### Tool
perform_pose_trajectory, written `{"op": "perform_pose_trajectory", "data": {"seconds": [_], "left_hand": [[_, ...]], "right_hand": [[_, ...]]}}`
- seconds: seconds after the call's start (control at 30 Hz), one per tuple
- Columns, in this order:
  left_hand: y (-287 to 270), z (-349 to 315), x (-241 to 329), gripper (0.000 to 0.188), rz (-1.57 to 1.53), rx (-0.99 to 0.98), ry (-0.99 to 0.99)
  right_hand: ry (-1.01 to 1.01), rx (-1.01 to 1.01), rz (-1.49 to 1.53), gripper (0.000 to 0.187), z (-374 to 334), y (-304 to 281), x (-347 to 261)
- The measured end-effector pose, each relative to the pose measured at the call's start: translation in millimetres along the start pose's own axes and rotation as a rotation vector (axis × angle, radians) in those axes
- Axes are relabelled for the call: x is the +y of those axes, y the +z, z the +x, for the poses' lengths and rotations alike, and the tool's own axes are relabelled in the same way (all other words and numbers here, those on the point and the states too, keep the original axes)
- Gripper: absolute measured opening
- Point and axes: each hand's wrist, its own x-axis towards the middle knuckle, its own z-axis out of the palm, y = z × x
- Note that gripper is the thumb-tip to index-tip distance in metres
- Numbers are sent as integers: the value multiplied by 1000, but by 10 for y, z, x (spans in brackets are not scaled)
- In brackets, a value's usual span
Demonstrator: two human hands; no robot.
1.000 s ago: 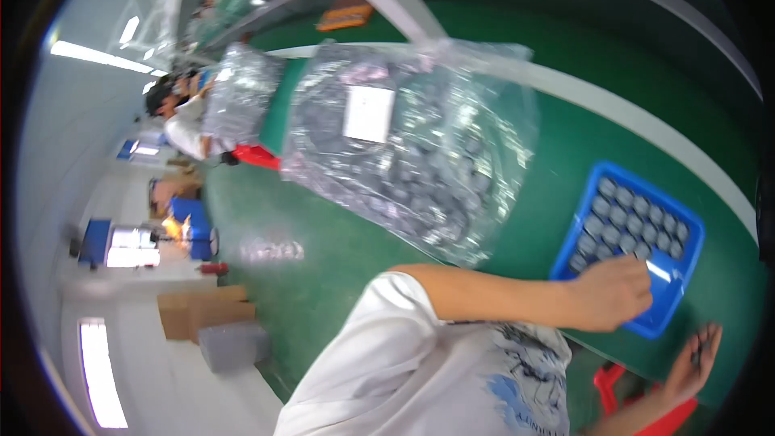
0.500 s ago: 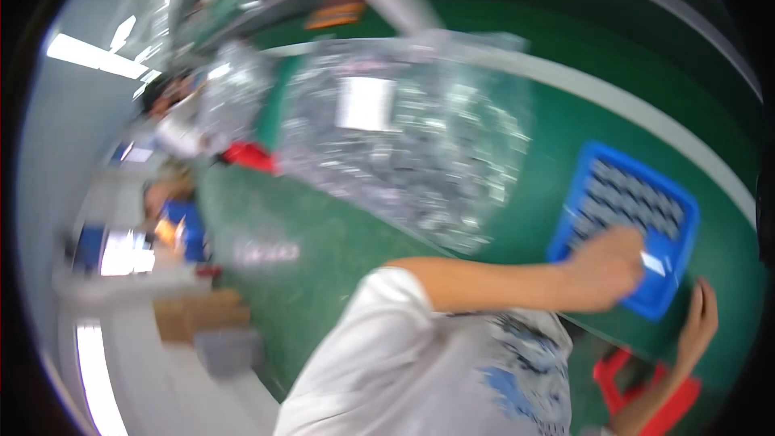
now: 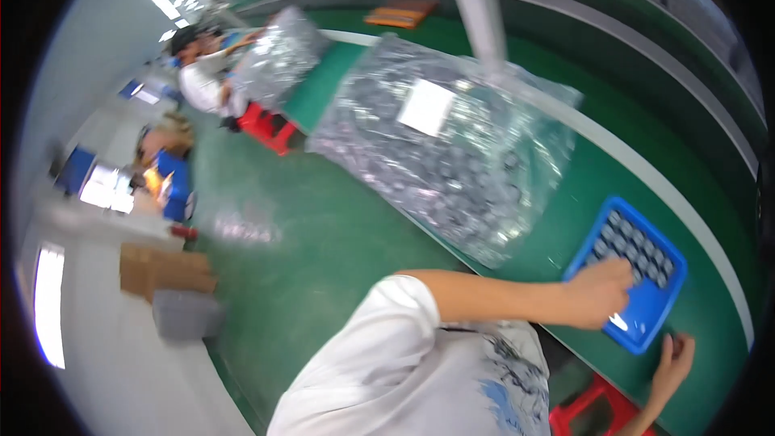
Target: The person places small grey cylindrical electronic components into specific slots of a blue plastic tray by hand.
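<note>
My left hand (image 3: 601, 292) is closed, its fingers bent down over the left side of a shallow blue tray (image 3: 639, 342); whatever it may hold is hidden. Rows of small round grey-black parts (image 3: 638, 244) fill the tray's far portion, while its near portion shows bare blue bottom. Beside the near right corner of the tray, my right hand (image 3: 676, 362) is just above the green table, fingers curled together. Something small and dark shows at its fingertips, too small to name.
A large clear plastic bag (image 3: 452, 169) of many grey parts lies on the green table (image 3: 549, 254), a white paper (image 3: 426, 106) on it. A red stool (image 3: 593, 405) stands below the edge. Another person (image 3: 202, 81) sits far left. Cardboard boxes (image 3: 165, 269) line the wall.
The view has turned, so the tray and bag sit lower in the picture. My left hand stays over the tray. My right hand's fingers, straighter before, are now curled.
</note>
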Motion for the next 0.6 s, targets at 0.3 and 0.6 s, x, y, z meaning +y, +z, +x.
{"op": "perform_pose_trajectory", "data": {"seconds": [0.3, 0.6], "left_hand": [[-466, 32, -148, 20, 63, -132, -7], [-292, 152, 19, 25, -36, -199, -56]], "right_hand": [[-194, -59, -3, 32, -88, 218, -778], [-141, -132, 1, 31, -223, 194, -786]]}}
